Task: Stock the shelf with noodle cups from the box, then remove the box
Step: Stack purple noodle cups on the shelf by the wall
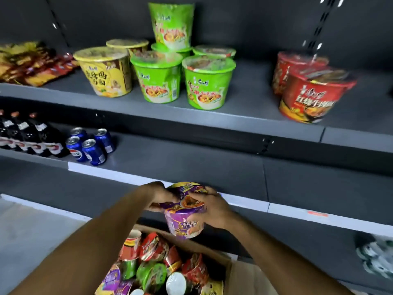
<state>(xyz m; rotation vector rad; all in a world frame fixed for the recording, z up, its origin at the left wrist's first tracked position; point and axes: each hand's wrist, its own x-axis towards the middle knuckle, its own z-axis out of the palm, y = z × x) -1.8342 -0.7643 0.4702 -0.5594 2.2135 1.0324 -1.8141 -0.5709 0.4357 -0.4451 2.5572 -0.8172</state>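
Wide grey shelf [234, 116] ahead of you, green, yellow and red cups lined up on it, with a gap between green and red. Below, the box [234, 271] is crammed with cups. Your left hand [158, 193] and right hand [212, 206] have fingers clamped round what look like two purple noodle cups [184, 224], above the box and well below that row. Careful: squeezed together, they could slip apart, and a stray nudge could topple the stacked green cup [171, 24].

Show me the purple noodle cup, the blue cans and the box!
purple noodle cup [184, 225]: head view, its side wall.
blue cans [93, 153]: head view, side of the front can.
box [248, 279]: head view, its right flap.
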